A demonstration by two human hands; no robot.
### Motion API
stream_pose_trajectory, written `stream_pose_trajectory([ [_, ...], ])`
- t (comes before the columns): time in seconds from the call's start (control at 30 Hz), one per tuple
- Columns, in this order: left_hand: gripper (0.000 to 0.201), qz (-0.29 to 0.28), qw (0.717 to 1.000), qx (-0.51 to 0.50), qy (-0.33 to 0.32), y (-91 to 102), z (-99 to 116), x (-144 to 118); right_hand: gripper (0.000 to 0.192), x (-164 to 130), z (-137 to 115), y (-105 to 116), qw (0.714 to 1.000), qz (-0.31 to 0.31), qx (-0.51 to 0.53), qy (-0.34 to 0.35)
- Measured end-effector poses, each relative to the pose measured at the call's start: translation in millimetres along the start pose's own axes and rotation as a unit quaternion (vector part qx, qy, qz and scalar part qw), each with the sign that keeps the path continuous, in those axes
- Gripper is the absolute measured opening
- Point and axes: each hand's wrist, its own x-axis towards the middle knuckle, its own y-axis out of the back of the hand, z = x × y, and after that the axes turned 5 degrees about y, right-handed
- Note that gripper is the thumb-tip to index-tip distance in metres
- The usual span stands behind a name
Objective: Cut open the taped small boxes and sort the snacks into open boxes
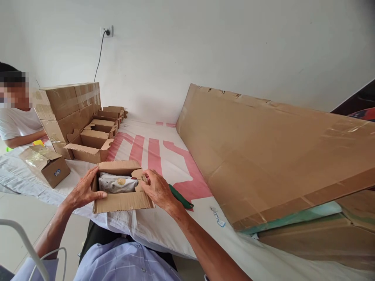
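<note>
surface: cloth-covered table (152,226) | on it: small open box (123,201), folded boxes (96,142), flat cardboard sheet (263,156)

A large flattened cardboard sheet (272,156) is lying across the right of the worktop (164,148). Open empty cartons (90,145) are standing in a row beside stacked sealed boxes (68,105). Another person (16,117) is sitting at far left.
</note>
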Motion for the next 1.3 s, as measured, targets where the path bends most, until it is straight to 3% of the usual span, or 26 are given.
stream_pose_trajectory([
  [0.07, 0.121, -0.011, 1.000, -0.022, -0.012, -1.4, -5, 0, 0.022, -1, 1, 0, 1.000, 0.001, 0.015, 0.008],
  [0.23, 0.132, 0.000, 1.000, -0.009, -0.022, -7.9, -8, -1, 0.060, 6, -15, -1, 0.997, -0.037, -0.064, -0.026],
  [0.37, 0.130, 0.014, 1.000, 0.008, -0.024, -11.6, -6, -1, 0.063, 18, -33, 2, 0.989, -0.090, -0.108, -0.042],
  [0.47, 0.130, 0.012, 1.000, 0.001, -0.023, -12.4, -6, -1, 0.059, 22, -35, 16, 0.989, -0.108, -0.084, -0.060],
  [0.67, 0.133, -0.003, 0.999, -0.031, -0.027, -10.4, -7, -1, 0.043, 21, 12, 45, 0.980, -0.083, 0.174, -0.050],
  [0.8, 0.130, -0.004, 0.998, -0.053, -0.028, -7.7, -2, 1, 0.051, 8, 45, 21, 0.990, -0.005, 0.132, -0.059],
  [0.93, 0.125, 0.000, 0.998, -0.055, -0.021, -6.3, 4, 1, 0.036, -3, 48, -3, 0.998, 0.026, 0.063, 0.015],
  [1.1, 0.118, 0.013, 0.998, -0.050, -0.020, -7.6, 7, -2, 0.032, 5, 14, 13, 0.976, 0.072, -0.068, 0.191],
  [1.2, 0.117, 0.018, 0.998, -0.053, -0.019, -8.1, 10, -6, 0.016, 15, -10, 20, 0.961, -0.014, -0.110, 0.253],
  [1.27, 0.118, 0.020, 0.998, -0.053, -0.015, -8.1, 13, -8, 0.005, 23, -20, 16, 0.958, -0.085, -0.144, 0.231],
  [1.3, 0.119, 0.021, 0.998, -0.053, -0.013, -8.2, 14, -10, 0.008, 27, -23, 13, 0.957, -0.113, -0.163, 0.212],
])
